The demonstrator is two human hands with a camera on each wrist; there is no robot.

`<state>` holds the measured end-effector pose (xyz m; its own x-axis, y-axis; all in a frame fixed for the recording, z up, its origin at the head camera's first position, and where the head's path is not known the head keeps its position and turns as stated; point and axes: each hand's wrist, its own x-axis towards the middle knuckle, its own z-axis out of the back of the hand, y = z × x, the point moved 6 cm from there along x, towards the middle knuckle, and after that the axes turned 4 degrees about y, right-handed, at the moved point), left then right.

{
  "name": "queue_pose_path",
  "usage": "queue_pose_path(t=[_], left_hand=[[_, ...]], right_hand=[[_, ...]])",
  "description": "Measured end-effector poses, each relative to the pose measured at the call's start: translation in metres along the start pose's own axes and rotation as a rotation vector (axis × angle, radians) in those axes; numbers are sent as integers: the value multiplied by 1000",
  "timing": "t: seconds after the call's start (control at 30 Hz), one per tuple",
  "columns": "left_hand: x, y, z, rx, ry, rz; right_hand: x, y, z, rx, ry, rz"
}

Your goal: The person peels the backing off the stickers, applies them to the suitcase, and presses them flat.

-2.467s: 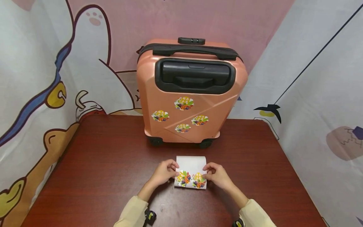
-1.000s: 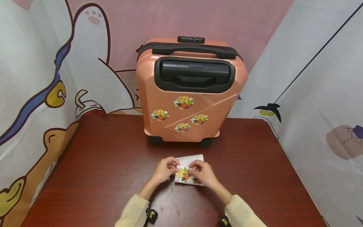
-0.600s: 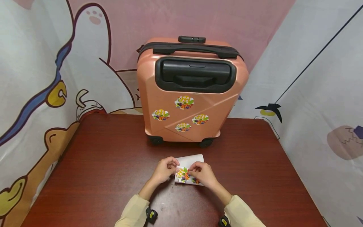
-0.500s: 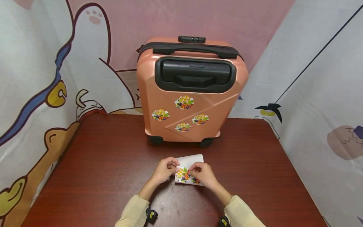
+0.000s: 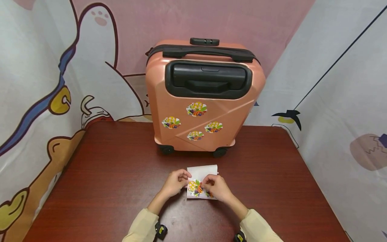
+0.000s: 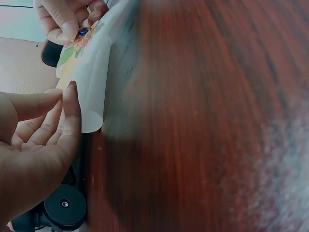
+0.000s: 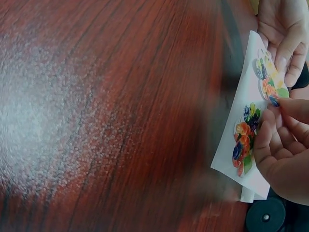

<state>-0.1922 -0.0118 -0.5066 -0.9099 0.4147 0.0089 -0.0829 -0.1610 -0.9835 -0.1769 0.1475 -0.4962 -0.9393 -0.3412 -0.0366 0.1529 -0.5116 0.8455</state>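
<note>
My left hand (image 5: 174, 182) pinches the left edge of a curled white sticker sheet (image 5: 202, 171) above the table. Two round fruit stickers are on its front. At the inner edge of the left fruit sticker (image 5: 194, 187), my right hand (image 5: 218, 188) pinches between thumb and index finger. In the right wrist view that fruit sticker (image 7: 265, 77) stands slightly off the sheet along its edge. The other fruit sticker (image 7: 244, 140) lies flat, beneath the right hand, which partly covers it in the head view.
A rose-gold suitcase (image 5: 226, 112) stands upright behind the hands, black handle (image 5: 208, 80) facing forward. Several matching fruit stickers are on its front. It rests on the dark red wooden table (image 5: 115, 174). Patterned cloth (image 5: 332, 84) hangs around the sides and back.
My right hand has moved left from the sheet's right edge to the left sticker's inner edge. The sheet has tilted and shifted slightly, while the left hand keeps its hold.
</note>
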Motion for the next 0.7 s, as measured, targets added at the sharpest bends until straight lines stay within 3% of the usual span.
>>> queue_pose_path(t=[0.17,0.4,0.7], left_hand=[[0,7,-1,16,12,29],[-1,11,-5,-3,54,62],[-1,13,-10,-17,83,61]], right_hand=[[-2,4,-1,45,43,-7],[-10,30,6,109,93,5],[-12,27,4,126,129,-9]])
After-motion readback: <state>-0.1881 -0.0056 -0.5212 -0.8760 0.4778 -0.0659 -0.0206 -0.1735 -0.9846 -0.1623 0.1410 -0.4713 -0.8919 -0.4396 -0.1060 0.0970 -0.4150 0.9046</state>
